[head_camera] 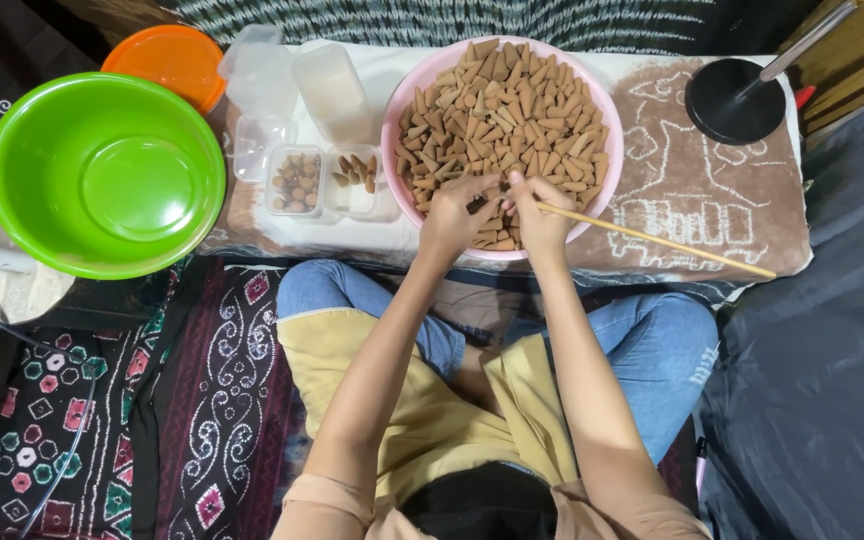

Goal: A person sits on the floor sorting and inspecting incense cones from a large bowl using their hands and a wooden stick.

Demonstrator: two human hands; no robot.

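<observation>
Left hand: your left hand (pixel 455 215) is reaching into the near edge of the pink bowl (pixel 397 110), fingers curling among the brown cones (pixel 497 105).
Right hand: your right hand (pixel 537 215) is pinching a thin wooden stick (pixel 652 240) that is pointing toward the right of the frame.
Left of bowl: small clear containers (pixel 322 180) are holding a few cones.
Upper left: a green basin (pixel 104 175) is sitting beside an orange lid (pixel 167 60).

Green bowl (pixel 104 175): sitting left of the bench.
Orange lid (pixel 167 60): lying behind it.
Black stand (pixel 734 100): standing far right.
</observation>
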